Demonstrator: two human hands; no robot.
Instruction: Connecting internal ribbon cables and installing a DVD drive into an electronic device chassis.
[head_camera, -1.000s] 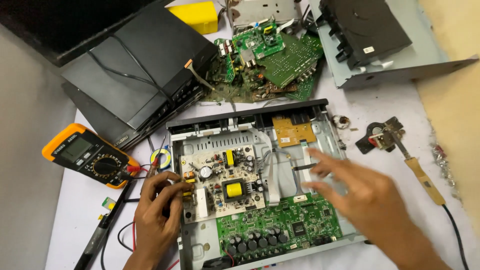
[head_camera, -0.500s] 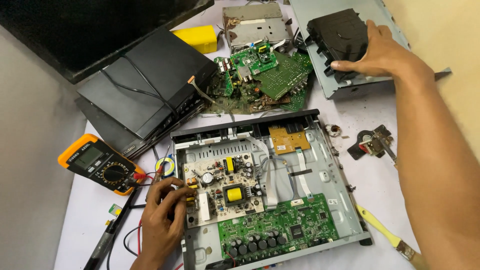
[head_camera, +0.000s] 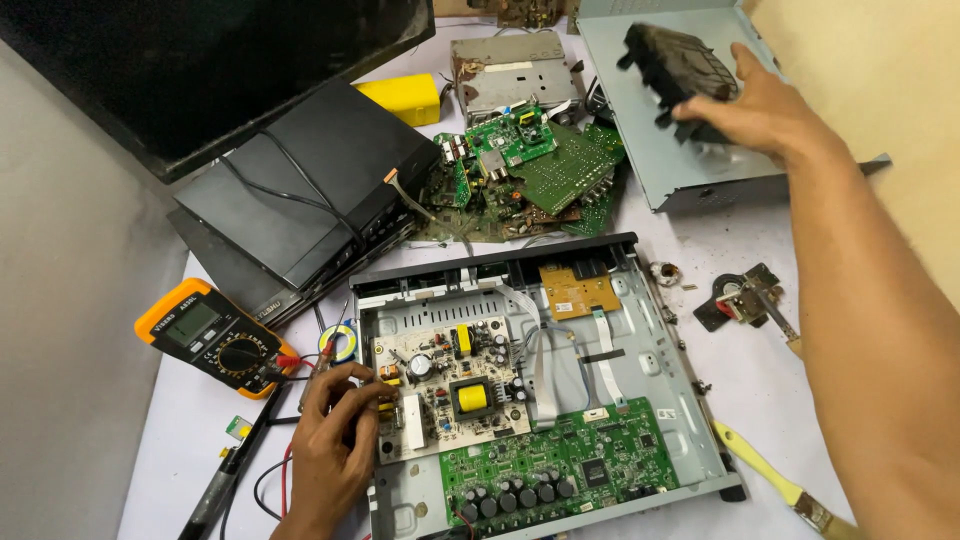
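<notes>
Right hand (head_camera: 765, 110) is stretched to the far right of the bench, fingers (head_camera: 700, 110) wrapped over the near edge of a black plastic drive module (head_camera: 675, 65), which sits lifted or tilted above the grey metal tray (head_camera: 690, 170); cannot tell if it is fully off the tray. Left hand (head_camera: 335, 440) is at the left edge of the opened player chassis (head_camera: 640, 330), fingers curled narrow with the tips (head_camera: 375, 395) on the near-left corner of the beige power board (head_camera: 450, 385); whether they pinch a probe or just press the board is not clear. Green main board (head_camera: 560, 475) lies just beside it in the same chassis, with white ribbon cables (head_camera: 545, 360) between. Orange multimeter (head_camera: 215, 335) is left of the chassis, its leads running toward the left hand. A pile of loose green circuit boards (head_camera: 530, 165) sits behind the chassis, and a yellow-handled brush (head_camera: 770, 475) at the right. Risks, as a guess: the grip on the module is 1-handed and on an edge, so it could slip and drop onto the tray or the board pile; the outstretched right forearm passes over the chassis and could snag a ribbon; the left fingertips near the power board's capacitors could bridge contacts if charge remains.
</notes>
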